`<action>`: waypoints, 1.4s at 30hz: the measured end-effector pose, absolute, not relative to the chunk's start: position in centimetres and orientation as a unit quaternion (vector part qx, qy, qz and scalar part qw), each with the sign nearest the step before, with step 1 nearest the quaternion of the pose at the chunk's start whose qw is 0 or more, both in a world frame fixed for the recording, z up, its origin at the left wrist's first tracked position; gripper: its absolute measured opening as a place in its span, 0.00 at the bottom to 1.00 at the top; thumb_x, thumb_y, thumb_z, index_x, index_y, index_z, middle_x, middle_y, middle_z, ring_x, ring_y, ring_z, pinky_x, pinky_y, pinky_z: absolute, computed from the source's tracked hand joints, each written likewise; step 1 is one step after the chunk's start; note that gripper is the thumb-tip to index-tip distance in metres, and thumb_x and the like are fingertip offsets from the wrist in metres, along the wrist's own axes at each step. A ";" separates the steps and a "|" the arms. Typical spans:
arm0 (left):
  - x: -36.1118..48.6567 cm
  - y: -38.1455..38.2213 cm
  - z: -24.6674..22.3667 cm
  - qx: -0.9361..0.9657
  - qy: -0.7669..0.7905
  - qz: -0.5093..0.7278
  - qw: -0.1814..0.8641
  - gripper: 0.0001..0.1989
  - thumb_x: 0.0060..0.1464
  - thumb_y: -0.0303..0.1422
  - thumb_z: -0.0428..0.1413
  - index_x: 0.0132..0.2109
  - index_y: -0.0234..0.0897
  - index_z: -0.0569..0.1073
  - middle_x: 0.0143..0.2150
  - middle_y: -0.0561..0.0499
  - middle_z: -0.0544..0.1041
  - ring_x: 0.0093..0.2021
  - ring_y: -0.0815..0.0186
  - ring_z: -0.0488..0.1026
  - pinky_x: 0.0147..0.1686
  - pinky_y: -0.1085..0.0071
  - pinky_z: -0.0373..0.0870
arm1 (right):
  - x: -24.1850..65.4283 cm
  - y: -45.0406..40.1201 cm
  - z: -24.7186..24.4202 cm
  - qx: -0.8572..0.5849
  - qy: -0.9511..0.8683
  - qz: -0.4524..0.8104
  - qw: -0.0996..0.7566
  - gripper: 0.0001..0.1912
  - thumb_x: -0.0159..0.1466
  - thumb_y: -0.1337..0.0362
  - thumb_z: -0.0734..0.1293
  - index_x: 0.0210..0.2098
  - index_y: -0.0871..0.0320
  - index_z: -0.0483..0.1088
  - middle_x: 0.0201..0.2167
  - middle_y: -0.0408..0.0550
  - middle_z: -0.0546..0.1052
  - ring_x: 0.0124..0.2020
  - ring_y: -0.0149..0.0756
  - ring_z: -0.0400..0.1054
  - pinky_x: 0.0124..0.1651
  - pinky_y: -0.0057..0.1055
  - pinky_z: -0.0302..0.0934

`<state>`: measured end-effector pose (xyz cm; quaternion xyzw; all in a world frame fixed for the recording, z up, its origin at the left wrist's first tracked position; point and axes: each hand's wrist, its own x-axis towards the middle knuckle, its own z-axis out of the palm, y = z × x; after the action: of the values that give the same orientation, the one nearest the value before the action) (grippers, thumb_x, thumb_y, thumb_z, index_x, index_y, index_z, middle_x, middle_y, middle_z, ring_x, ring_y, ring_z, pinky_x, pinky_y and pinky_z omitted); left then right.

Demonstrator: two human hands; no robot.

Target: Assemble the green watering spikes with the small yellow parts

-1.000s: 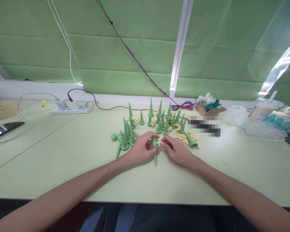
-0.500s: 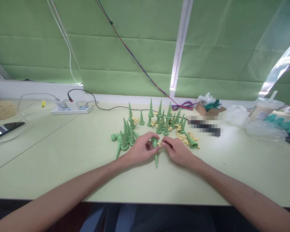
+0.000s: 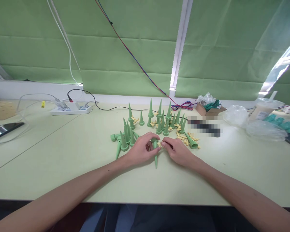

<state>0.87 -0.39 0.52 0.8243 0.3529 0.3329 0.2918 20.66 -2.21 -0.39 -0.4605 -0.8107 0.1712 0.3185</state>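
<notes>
Holding one green spike (image 3: pixel 155 144) over the bench (image 3: pixel 145 187), wide end away, tip toward me. Left grip (image 3: pixel 145 146): thumb and fingers curled closed around its upper part. Right grip (image 3: pixel 177 151): thumb and fingertips drawn together in a pinch on a small yellow piece (image 3: pixel 159 145) at the spike's side (whether it is seated, I cannot tell). Progress, as judged: this joining looks part-way. Beyond my hands, upright spikes (image 3: pixel 150 109) stand with yellow pieces at or near several bases; I read some as done. Remaining: the leftmost cluster (image 3: pixel 124 145) shows no yellow I can make out, and loose yellow pieces (image 3: pixel 181 138) lie beside a spike on its side (image 3: pixel 190 140), so plenty seems unfinished.
</notes>
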 end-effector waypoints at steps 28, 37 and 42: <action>0.6 0.1 0.3 0.835 0.350 0.340 0.257 0.14 0.58 0.27 0.50 0.50 0.40 0.70 0.49 0.48 0.70 0.28 0.74 0.67 0.28 0.75 0.69 | 20.7 -1.8 -0.5 -0.516 -0.770 0.137 0.349 0.20 0.72 0.60 0.53 0.23 0.56 0.60 0.19 0.42 0.66 0.23 0.33 0.59 0.30 0.30 0.48; 0.7 -0.2 0.5 0.838 0.349 0.331 0.257 0.10 0.60 0.33 0.53 0.48 0.40 0.71 0.47 0.50 0.71 0.28 0.74 0.68 0.28 0.74 0.69 | 20.7 -1.9 -0.6 -0.521 -0.768 0.136 0.345 0.20 0.72 0.61 0.53 0.23 0.56 0.60 0.19 0.42 0.67 0.24 0.34 0.61 0.30 0.31 0.48; 0.7 -0.1 0.5 0.836 0.349 0.328 0.267 0.09 0.61 0.34 0.52 0.47 0.40 0.71 0.45 0.50 0.70 0.28 0.74 0.67 0.29 0.74 0.69 | 20.7 -1.9 -0.6 -0.522 -0.769 0.138 0.343 0.20 0.72 0.61 0.53 0.24 0.56 0.60 0.19 0.42 0.66 0.23 0.33 0.60 0.31 0.30 0.48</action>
<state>0.71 -0.13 0.52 0.8364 0.3488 0.3275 0.2675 20.68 -1.85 -0.59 -0.5220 -0.7686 0.1377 0.3433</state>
